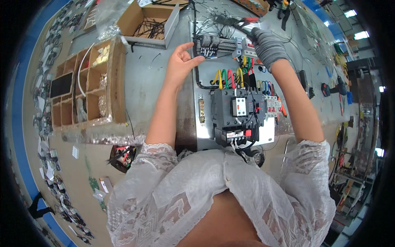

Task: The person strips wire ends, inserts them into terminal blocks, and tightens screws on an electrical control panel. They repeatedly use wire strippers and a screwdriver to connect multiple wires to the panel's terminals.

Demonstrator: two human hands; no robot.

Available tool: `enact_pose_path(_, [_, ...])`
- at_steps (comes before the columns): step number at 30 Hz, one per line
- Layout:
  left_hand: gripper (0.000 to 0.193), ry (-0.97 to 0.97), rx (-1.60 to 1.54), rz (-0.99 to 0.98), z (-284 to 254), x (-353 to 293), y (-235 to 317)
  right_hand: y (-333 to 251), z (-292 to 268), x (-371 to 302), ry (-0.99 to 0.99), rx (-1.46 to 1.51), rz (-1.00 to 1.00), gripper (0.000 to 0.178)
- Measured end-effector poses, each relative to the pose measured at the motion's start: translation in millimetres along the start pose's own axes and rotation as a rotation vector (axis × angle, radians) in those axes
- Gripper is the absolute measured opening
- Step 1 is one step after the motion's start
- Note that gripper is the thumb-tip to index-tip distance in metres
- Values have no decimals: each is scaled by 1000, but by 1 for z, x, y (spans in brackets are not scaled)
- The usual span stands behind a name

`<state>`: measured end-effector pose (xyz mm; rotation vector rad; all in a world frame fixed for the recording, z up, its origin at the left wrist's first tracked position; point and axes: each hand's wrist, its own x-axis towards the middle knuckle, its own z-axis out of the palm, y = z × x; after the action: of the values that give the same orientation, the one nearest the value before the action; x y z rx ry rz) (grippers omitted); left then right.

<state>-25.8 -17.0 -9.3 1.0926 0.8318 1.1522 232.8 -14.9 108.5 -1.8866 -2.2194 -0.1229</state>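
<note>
My left hand [181, 64] is bare and raised beside the left edge of a metal mounting plate [204, 131]. Its thumb and forefinger are apart, with nothing visible between them. My right hand [267, 47], in a grey striped glove, reaches over the plate's far right part. Its fingers close around a red-handled tool [249, 19], whose exact kind I cannot make out. Between the hands lies a row of small relays and terminal blocks [222, 45] with thin dark wires behind. Nearer me, a large black contactor [230, 108] has yellow, green and red wires [228, 78] at its far side.
On the left stands a cardboard compartment box [119, 82] with small parts. Behind it is an open carton [164, 39] of black cable ties or wires. Small circuit breakers [272, 106] sit right of the contactor. A power drill [335, 87] lies at the far right.
</note>
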Motion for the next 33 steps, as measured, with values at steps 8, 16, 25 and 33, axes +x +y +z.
enact_pose_path(8, [88,-121,-678,-168,12,-54,64,-89,-24,-25,-130,852,0,38])
enact_pose_path(16, [93,-2,-346,-74,49,-67,94,-145,-37,-37,-183,466,-185,36])
enact_pose_path(25, [90,-31,-350,-17,57,-64,86,-135,-28,-35,-196,497,-93,31])
enact_pose_path(33, [45,-136,-535,-119,48,-56,75,-103,-14,-27,-119,798,28,36])
